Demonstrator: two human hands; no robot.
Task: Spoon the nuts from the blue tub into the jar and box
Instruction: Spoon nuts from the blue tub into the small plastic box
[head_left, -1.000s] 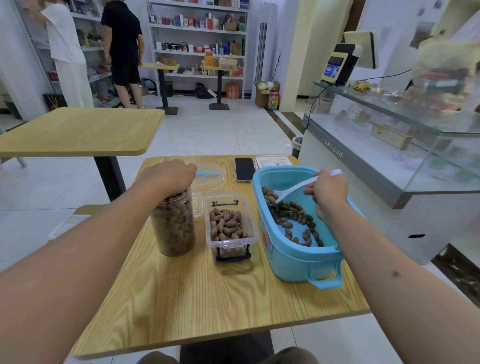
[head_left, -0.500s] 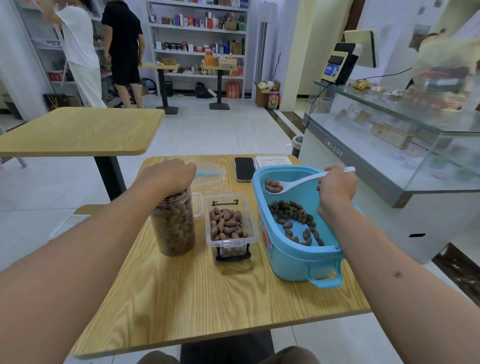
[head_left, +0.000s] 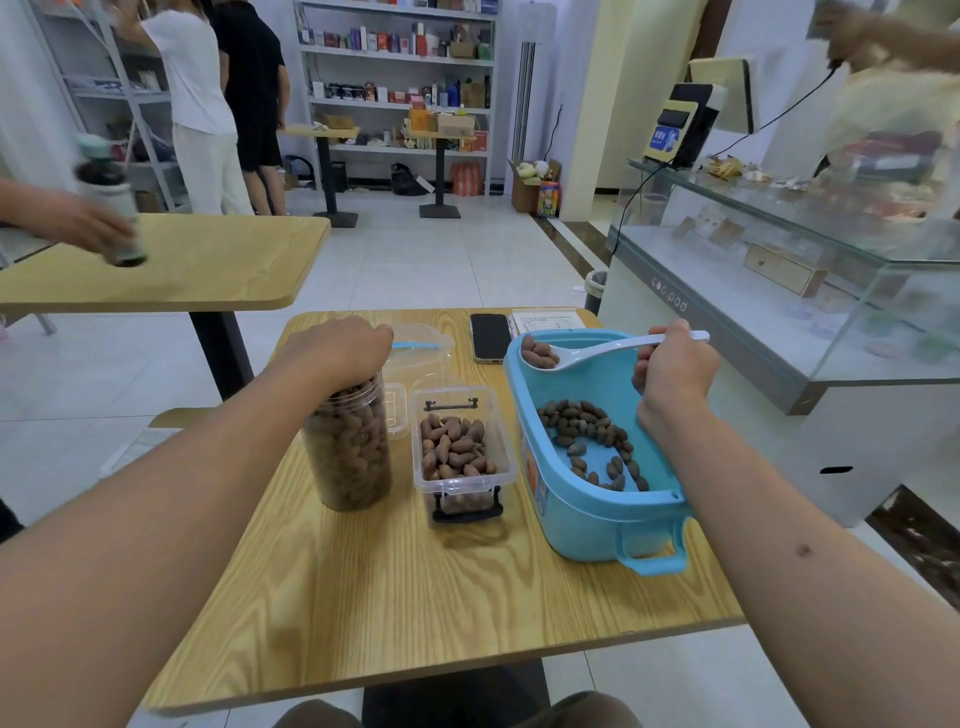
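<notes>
Clear plastic jar (head_left: 349, 447): full of nuts, top gripped by left hand (head_left: 337, 347).
Clear plastic box (head_left: 459, 453): nuts inside, between jar and tub.
Blue plastic tub (head_left: 582, 499): nuts (head_left: 592, 436) scattered inside.
White plastic spoon (head_left: 597, 352): loaded, handle gripped by right hand (head_left: 675, 366) over tub.

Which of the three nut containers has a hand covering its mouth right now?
The tall round jar at the left; the left hand rests on its top. The clear box and blue tub stand uncovered.
</notes>
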